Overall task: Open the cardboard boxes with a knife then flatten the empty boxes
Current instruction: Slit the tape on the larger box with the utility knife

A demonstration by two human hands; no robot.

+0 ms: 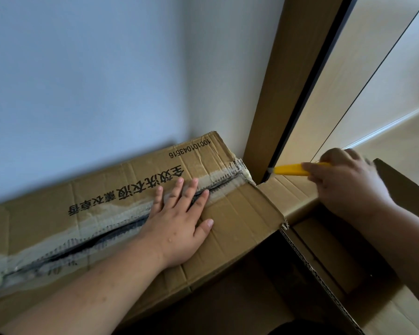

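Observation:
A long brown cardboard box [102, 197] with black printed characters lies across the left and middle of the view. Its top seam runs lengthwise, with torn tape and a dark gap along it. My left hand [179, 218] lies flat on the top, fingers straight and spread over the seam. My right hand [348, 187] grips a yellow utility knife [290, 169] at the right. The knife tip points left, just past the box's far right corner. A second box [329, 257] stands open below my right hand, and its inside is dark.
A pale wall fills the upper left. A brown door frame [271, 93] with a dark edge rises behind the box's right end. Light wooden panels stand at the upper right. A dark cardboard flap [402, 187] sticks up at the far right.

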